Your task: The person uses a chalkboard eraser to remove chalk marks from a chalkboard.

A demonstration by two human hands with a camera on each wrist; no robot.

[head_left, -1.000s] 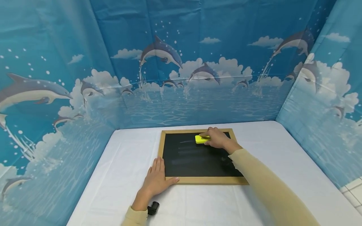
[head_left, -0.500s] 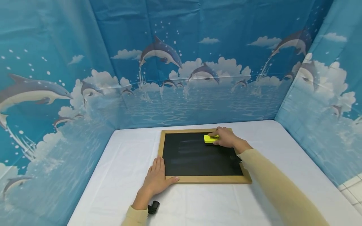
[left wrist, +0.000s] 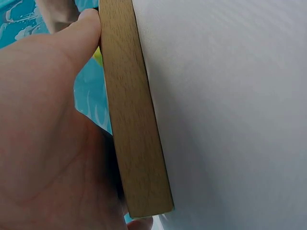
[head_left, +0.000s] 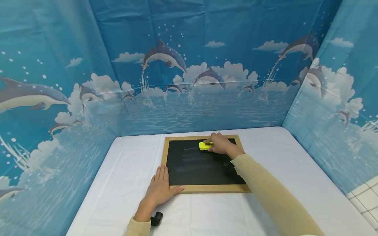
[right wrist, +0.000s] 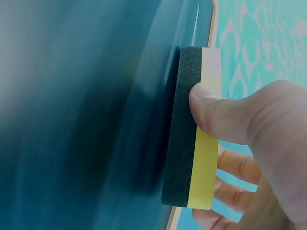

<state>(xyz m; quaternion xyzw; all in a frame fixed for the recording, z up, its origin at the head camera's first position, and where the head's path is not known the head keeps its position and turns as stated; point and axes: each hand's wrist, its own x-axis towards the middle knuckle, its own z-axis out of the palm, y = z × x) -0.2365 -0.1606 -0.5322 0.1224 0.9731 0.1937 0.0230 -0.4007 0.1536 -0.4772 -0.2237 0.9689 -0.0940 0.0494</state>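
Observation:
A small blackboard [head_left: 203, 170] in a light wooden frame [head_left: 212, 188] lies on the white-covered table. My right hand [head_left: 220, 144] grips a yellow eraser [head_left: 204, 146] near the board's far edge. In the right wrist view the thumb presses the side of the eraser [right wrist: 184, 129], whose black felt faces the board [right wrist: 96, 120]. Faint white chalk streaks [head_left: 190, 160] show left of the eraser. My left hand [head_left: 160, 189] rests at the near left corner of the frame, fingers straight along the left side and thumb on the near edge. The left wrist view shows the wooden edge [left wrist: 134, 115] beside that palm.
A white cloth [head_left: 127, 170] covers the table. Blue curtains with dolphins [head_left: 165, 55] stand close behind it and along both sides. A black device [head_left: 157, 218] sits at my left wrist. White floor tiles [head_left: 366, 198] show at the right.
The right hand with the eraser first slides right along the top of the board, then back left toward the chalk streaks. The left hand stays on the frame; the head view shifts slightly.

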